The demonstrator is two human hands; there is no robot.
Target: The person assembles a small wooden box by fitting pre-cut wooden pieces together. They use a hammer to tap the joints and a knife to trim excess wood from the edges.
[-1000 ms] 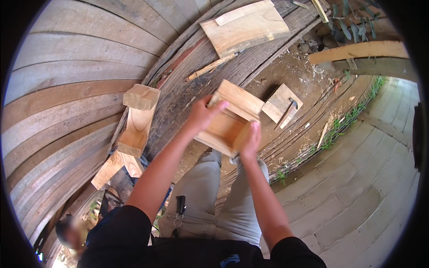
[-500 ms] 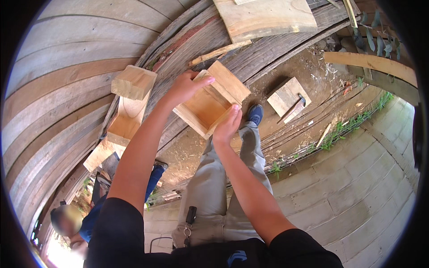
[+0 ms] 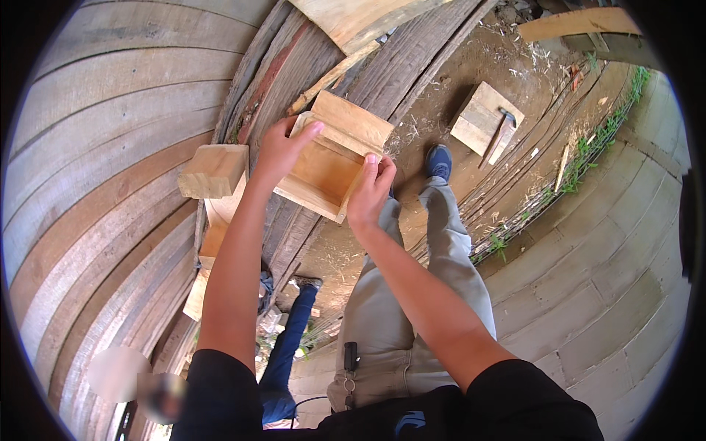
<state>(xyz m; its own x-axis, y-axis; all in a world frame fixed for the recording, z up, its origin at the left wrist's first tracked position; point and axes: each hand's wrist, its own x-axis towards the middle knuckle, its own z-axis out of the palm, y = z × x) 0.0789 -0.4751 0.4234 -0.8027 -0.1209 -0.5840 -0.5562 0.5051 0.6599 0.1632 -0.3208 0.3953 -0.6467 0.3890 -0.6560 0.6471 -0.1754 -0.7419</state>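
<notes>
A small open wooden box (image 3: 318,167) is held up in front of me by both hands, its inside facing me. My left hand (image 3: 281,153) grips the box's left wall, thumb over the rim and the other fingers hidden behind. Around the right wall is my right hand (image 3: 369,195), closed with its fingertips at the far right corner. A flat wooden board (image 3: 354,123) sticks out past the box's far side; I cannot tell whether it is fixed there.
Weathered beams (image 3: 401,62) carry a wide plank (image 3: 360,18) and a thin strip (image 3: 334,76). On the left stand wooden blocks (image 3: 213,173). A hammer (image 3: 500,132) lies on a wooden block (image 3: 471,121) on the dirt floor. Another person's leg (image 3: 288,353) is at lower left.
My view has turned, so the hammer and its block appear higher and farther right. The box sits slightly left in the picture, both hands still on it. The fingers of my right hand show more.
</notes>
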